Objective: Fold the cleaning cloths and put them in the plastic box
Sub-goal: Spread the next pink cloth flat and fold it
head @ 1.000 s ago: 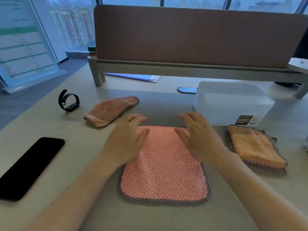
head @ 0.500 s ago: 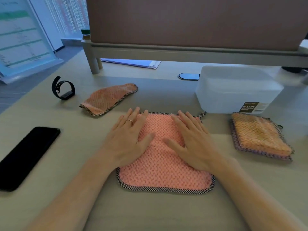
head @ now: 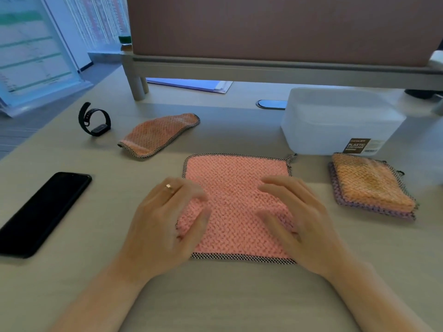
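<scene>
Box label: dark sticker (head: 356, 145) on the plastic box (head: 340, 121), near face, reads "PLASTIC CONTAINER".
Small print beside it: too blurred to read.

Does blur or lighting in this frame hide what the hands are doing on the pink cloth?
Head view: left hand and right hand are motion-smeared, fingers worst, so any grip on the pink cloth is unreadable. Head view: cloth weave and the label on the plastic box are sharp. Head view: dim, bluish light, no glare.
</scene>
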`<state>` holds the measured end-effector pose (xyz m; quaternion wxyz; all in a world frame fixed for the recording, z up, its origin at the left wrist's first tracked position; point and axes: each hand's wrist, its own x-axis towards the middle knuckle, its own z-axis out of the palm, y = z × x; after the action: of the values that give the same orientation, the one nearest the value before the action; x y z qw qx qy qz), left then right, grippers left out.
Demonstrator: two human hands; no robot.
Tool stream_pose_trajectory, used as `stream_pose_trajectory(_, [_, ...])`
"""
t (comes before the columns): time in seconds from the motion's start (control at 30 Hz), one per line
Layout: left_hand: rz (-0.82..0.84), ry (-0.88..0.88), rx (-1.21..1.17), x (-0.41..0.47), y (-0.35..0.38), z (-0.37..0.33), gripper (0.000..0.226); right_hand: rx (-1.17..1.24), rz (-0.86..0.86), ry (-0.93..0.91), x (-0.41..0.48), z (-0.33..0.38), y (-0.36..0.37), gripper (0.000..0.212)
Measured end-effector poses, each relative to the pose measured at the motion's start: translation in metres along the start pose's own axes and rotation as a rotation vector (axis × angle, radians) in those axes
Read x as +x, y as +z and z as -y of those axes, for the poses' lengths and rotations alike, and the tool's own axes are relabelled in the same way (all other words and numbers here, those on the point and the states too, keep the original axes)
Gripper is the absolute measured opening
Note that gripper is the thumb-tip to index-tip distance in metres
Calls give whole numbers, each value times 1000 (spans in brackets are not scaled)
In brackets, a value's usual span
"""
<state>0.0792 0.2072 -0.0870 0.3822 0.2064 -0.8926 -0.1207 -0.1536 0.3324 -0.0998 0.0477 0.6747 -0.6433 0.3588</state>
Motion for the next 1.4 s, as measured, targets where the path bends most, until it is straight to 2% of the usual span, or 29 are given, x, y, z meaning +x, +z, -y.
stream_pose_trajectory(0.07, [102,-2,-29,-11,-8,1,24,63,18,26,-12,1,-10,36])
stream_pose_trajectory(0.17, [321,-17,-28,-27,-17,5,39,92,144,56,-33,5,-25,35])
stream_pose_trajectory(0.23, [373,-35,-58,-32,-19,8,35,79,222,83,-45,6,-33,34])
stream_pose_trajectory(0.37, [332,8,-80,-31,-21,15,18,142,248,145,-50,5,-39,28])
stream_pose_trajectory(0.47, [363,35,-5,-27,-23,23,36,150,214,151,-46,2,-35,37])
stream_pose_trajectory(0.57, [380,-64,-15,-21,-23,27,54,126,196,182,-46,-3,-35,53])
stream_pose_trajectory(0.67, [340,-151,-81,-19,-23,29,51,116,168,201,-48,-7,-36,57])
stream_pose_trajectory(0.8, [283,-115,-110,-21,-24,27,18,142,110,225,-48,-8,-35,43])
stream_pose_trajectory(0.9, [230,-115,-116,-24,-24,23,22,160,101,249,-48,-8,-36,28])
stream_pose_trajectory(1.0, [246,-116,-127,-28,-25,22,24,208,57,257,-49,-3,-39,12])
stream_pose_trajectory(1.13, [263,-104,-145,-31,-31,13,23,227,44,251,-52,6,-45,15])
stream_pose_trajectory(1.3, [96,-247,-193,21,-41,13,10,333,-125,366,-5,-3,-57,13])
stream_pose_trajectory(1.4, [50,-350,-184,62,-26,33,8,233,-117,445,32,-27,-50,7])
